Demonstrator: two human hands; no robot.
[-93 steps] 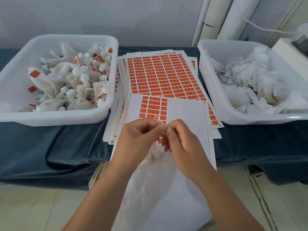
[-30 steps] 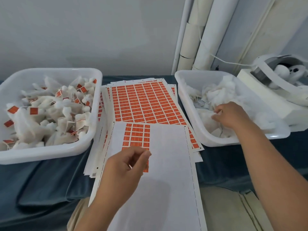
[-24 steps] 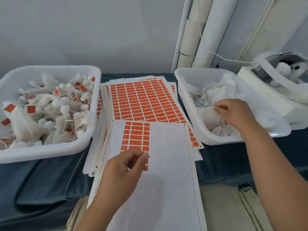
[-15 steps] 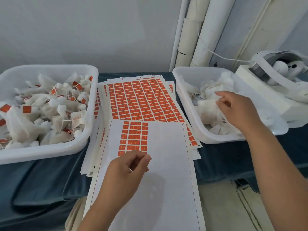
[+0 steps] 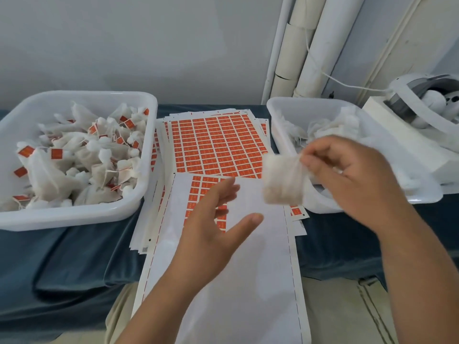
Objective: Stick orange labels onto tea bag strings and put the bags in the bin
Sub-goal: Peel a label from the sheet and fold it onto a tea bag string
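Note:
My right hand (image 5: 352, 180) pinches a white tea bag (image 5: 283, 181) by its top and holds it in the air, just left of the right bin (image 5: 280, 125) of unlabelled bags. My left hand (image 5: 213, 232) hovers open, fingers spread, above the partly used label sheet (image 5: 260, 244), a short gap left of and below the bag. Its few orange labels (image 5: 201, 187) sit at the top left. The left bin (image 5: 82, 214) holds several bags with orange labels.
A stack of full orange label sheets (image 5: 216, 142) lies between the bins on the dark blue cloth (image 5: 62, 256). A white machine (image 5: 422, 120) stands at the far right. White pipes (image 5: 310, 45) run up the wall behind.
My right hand has lifted a tea bag out of the right bin and carried it left. My left hand has opened from a pinch into spread fingers.

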